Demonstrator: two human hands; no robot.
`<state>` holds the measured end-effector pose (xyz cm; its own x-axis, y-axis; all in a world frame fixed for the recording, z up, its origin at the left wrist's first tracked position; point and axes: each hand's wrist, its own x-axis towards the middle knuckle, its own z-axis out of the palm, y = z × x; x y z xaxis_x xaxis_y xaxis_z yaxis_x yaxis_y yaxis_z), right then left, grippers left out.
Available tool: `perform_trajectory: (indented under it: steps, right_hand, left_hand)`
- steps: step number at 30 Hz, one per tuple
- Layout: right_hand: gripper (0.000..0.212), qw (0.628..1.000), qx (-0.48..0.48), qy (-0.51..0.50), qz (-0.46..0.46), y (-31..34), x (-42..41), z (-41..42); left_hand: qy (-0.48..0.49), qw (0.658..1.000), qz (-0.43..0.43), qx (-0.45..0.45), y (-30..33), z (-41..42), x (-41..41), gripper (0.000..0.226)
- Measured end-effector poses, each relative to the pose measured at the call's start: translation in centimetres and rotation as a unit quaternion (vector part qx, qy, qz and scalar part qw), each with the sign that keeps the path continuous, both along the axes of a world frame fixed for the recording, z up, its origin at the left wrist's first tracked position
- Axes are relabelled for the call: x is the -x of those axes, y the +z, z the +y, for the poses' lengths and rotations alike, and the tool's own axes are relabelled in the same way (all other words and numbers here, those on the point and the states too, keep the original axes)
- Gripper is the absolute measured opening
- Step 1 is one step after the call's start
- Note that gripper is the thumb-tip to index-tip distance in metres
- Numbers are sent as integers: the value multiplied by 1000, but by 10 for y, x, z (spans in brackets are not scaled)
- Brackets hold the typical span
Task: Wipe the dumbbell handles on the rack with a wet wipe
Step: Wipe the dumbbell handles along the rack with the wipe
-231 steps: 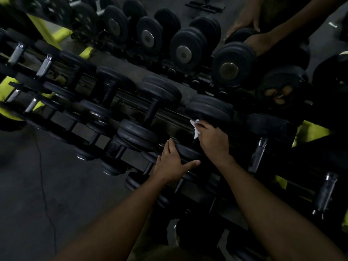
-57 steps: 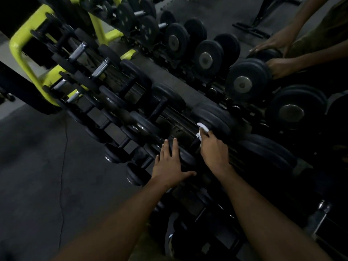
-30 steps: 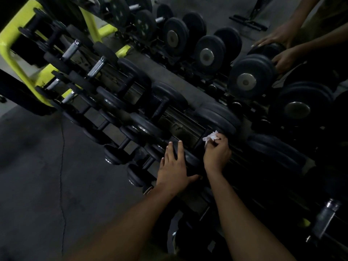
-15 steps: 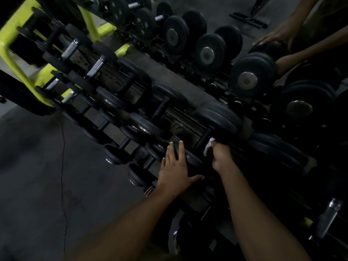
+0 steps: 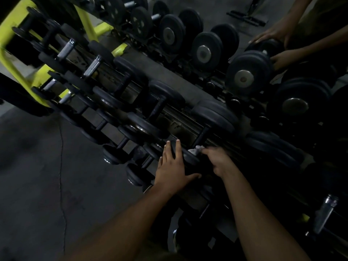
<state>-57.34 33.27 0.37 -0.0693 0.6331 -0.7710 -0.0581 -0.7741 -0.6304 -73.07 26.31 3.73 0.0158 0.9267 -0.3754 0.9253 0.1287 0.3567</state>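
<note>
— Right hand (image 5: 218, 161) grip: fingers curled round the wet wipe (image 5: 196, 149), at the near end of a dumbbell handle (image 5: 201, 135) mid-rack (image 5: 17, 59). Left hand (image 5: 173, 166)?
— Flat, fingers straight, resting on the near weight head (image 5: 185, 153).
— Progress?
— Hard to judge; I'd guess many handles toward the rack's left end are left.

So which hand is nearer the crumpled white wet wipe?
Right. The right hand grips the crumpled white wet wipe at the dark dumbbell handle; the left hand rests flat on the black weight plate beside it.
</note>
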Motion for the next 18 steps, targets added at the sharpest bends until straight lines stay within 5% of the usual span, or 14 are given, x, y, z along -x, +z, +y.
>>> perform_trajectory:
  steps: [6, 10, 14, 18]
  right_hand:
    - [10, 989, -5, 107, -101, -5, -8, 10]
    - [32, 991, 17, 92, -93, -14, -7, 17]
    - [36, 997, 20, -66, -15, -9, 5, 23]
    - [40, 962, 24, -263, 64, -14, 4, 33]
  left_hand:
    - [0, 1000, -6, 5, 1, -1, 1, 136]
    - [-2, 1000, -1, 1, 1, 1, 0, 137]
    - [-1, 1000, 4, -1, 0, 0, -1, 137]
    - [-2, 1000, 6, 0, 2, 0, 0, 136]
